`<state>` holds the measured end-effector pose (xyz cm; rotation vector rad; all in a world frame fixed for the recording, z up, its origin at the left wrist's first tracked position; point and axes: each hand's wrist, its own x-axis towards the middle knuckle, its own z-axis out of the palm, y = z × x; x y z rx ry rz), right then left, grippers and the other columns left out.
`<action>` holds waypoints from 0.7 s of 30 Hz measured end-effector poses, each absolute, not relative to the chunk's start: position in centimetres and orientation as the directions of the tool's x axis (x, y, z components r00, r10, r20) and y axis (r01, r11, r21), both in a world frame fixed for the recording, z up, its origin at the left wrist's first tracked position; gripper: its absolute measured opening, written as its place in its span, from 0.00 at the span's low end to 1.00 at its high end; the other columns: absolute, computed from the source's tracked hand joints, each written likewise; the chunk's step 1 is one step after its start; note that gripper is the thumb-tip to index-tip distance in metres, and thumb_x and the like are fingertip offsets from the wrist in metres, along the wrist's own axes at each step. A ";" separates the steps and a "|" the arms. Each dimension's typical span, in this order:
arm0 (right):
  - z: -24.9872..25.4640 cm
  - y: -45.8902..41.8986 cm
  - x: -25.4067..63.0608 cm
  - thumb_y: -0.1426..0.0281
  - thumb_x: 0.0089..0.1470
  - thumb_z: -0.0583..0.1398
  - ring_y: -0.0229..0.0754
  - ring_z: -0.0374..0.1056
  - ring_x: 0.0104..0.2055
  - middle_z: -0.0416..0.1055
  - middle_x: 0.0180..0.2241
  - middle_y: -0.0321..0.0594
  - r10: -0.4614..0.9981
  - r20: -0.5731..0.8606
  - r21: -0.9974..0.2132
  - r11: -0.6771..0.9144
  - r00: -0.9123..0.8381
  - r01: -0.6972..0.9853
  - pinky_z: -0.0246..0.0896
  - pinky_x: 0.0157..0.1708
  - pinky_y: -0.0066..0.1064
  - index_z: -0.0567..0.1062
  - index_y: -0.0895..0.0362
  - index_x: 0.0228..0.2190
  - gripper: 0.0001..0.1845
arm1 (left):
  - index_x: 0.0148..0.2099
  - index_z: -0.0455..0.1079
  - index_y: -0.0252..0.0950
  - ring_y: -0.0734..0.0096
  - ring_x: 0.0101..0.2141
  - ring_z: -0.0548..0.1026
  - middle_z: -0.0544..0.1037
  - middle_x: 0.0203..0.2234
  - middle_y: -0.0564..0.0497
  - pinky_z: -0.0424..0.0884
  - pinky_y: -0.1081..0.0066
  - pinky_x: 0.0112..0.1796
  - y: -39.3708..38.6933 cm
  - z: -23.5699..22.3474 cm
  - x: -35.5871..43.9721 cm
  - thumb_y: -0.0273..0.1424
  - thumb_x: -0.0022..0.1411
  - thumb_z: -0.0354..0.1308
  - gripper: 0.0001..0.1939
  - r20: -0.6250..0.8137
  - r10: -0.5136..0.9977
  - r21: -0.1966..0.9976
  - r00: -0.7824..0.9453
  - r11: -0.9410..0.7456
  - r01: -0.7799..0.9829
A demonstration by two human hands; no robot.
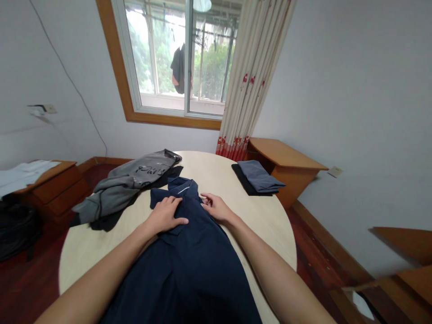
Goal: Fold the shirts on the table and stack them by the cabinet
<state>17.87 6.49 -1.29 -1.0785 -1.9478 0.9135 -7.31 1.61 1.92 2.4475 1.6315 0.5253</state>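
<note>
A navy collared shirt (pixel 202 252) lies lengthwise on the round table, its collar (pixel 182 186) pointing toward the window and its lower part reaching down to the near edge of the view. My left hand (pixel 165 215) rests flat on the left side of the shirt below the collar, fingers stretched and thumb apart. At the shirt's right edge, my right hand (pixel 218 208) has its fingers curled in around the cloth; the fingertips are partly hidden. Left of the shirt, a grey garment with dark lettering (pixel 135 175) lies loosely over black cloth (pixel 113 218).
A pale round table (pixel 270 225) carries the clothes. Folded grey-blue cloth (pixel 258 174) sits on folded black cloth (pixel 240 176) at the right. Behind are a wooden desk (pixel 286 155), a curtain (pixel 251 81) and a window. A wooden cabinet (pixel 54 193) stands left.
</note>
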 end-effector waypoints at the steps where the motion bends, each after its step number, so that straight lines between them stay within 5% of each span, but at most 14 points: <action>1: -1.1 6.3 17.5 0.62 0.51 0.63 0.37 0.63 0.27 0.72 0.29 0.35 0.876 0.240 -0.836 0.406 -0.420 0.369 0.61 0.31 0.30 0.76 0.59 0.50 0.25 | 0.59 0.69 0.35 0.42 0.52 0.72 0.74 0.53 0.35 0.68 0.53 0.50 1.5 1.8 -6.8 0.50 0.54 0.64 0.36 0.208 0.909 0.304 0.361 -0.411 0.860; 5: -0.4 6.2 17.2 0.62 0.50 0.63 0.37 0.60 0.25 0.68 0.23 0.31 0.839 0.229 -0.841 0.426 -0.494 0.333 0.57 0.28 0.28 0.80 0.57 0.34 0.13 | 0.48 0.74 0.37 0.48 0.47 0.74 0.79 0.45 0.40 0.69 0.55 0.48 1.8 1.6 -5.5 0.37 0.61 0.59 0.15 0.249 0.884 0.360 0.395 -0.463 0.810; 8: 0.4 6.8 18.6 0.64 0.50 0.61 0.39 0.62 0.26 0.70 0.24 0.34 0.878 0.266 -0.812 0.427 -0.397 0.399 0.57 0.29 0.29 0.79 0.57 0.31 0.11 | 0.40 0.74 0.40 0.55 0.41 0.76 0.81 0.37 0.47 0.70 0.61 0.43 2.3 2.3 -6.2 0.33 0.62 0.55 0.07 0.290 0.899 0.473 0.329 -0.433 0.767; 12: 2.2 7.7 22.3 0.62 0.51 0.60 0.43 0.63 0.27 0.71 0.24 0.38 0.894 0.444 -0.722 0.399 -0.064 0.565 0.58 0.31 0.33 0.80 0.56 0.32 0.12 | 0.37 0.71 0.39 0.63 0.32 0.75 0.78 0.30 0.52 0.69 0.67 0.37 3.4 4.7 -10.4 0.38 0.61 0.55 0.09 0.489 0.872 0.673 -0.025 -0.359 0.646; 15: 3.3 7.8 24.1 0.58 0.52 0.59 0.44 0.64 0.28 0.72 0.26 0.41 0.822 0.550 -0.746 0.404 0.148 0.530 0.60 0.32 0.35 0.79 0.57 0.32 0.16 | 0.38 0.68 0.36 0.67 0.32 0.72 0.75 0.30 0.53 0.70 0.69 0.37 4.1 6.5 -14.7 0.35 0.59 0.58 0.08 0.568 0.691 0.802 -0.447 -0.343 0.490; 18: 3.6 7.4 24.0 0.55 0.53 0.60 0.43 0.65 0.28 0.74 0.28 0.42 0.837 0.540 -0.780 0.460 0.084 0.425 0.62 0.31 0.35 0.78 0.58 0.31 0.18 | 0.41 0.66 0.34 0.68 0.34 0.72 0.73 0.33 0.52 0.71 0.67 0.40 4.4 7.3 -17.5 0.26 0.56 0.59 0.09 0.545 0.489 0.837 -0.681 -0.358 0.413; 21: 2.9 7.3 23.1 0.55 0.56 0.59 0.44 0.69 0.32 0.76 0.31 0.42 0.874 0.479 -0.792 0.470 -0.080 0.389 0.65 0.34 0.34 0.78 0.57 0.34 0.18 | 0.48 0.64 0.32 0.64 0.43 0.73 0.74 0.43 0.47 0.70 0.63 0.48 3.9 7.6 -17.8 0.22 0.57 0.55 0.16 0.681 0.297 0.727 -0.669 -0.378 0.573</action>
